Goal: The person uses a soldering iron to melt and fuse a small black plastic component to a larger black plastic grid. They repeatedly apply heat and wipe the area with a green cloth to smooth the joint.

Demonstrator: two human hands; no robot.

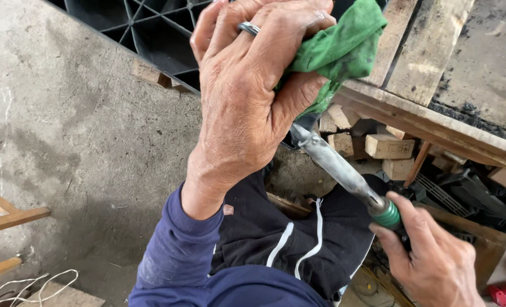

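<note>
My left hand (247,96), with a ring on one finger, is closed around a green cloth (341,48) that wraps the upper end of a grey metal tool blade (335,165). The blade runs down and to the right to a green collar (387,215) and a dark handle, which my right hand (429,256) grips at the lower right. Both hands are above my knee in dark trousers with white stripes (287,239). The blade's tip is hidden inside the cloth.
A wooden pallet (429,68) lies at the upper right with several wood offcuts (389,146) beneath it. A black plastic grid (150,28) sits at the top. Bare concrete floor (76,125) spreads to the left, with wooden slats (8,219) and white cord (31,284) at the lower left.
</note>
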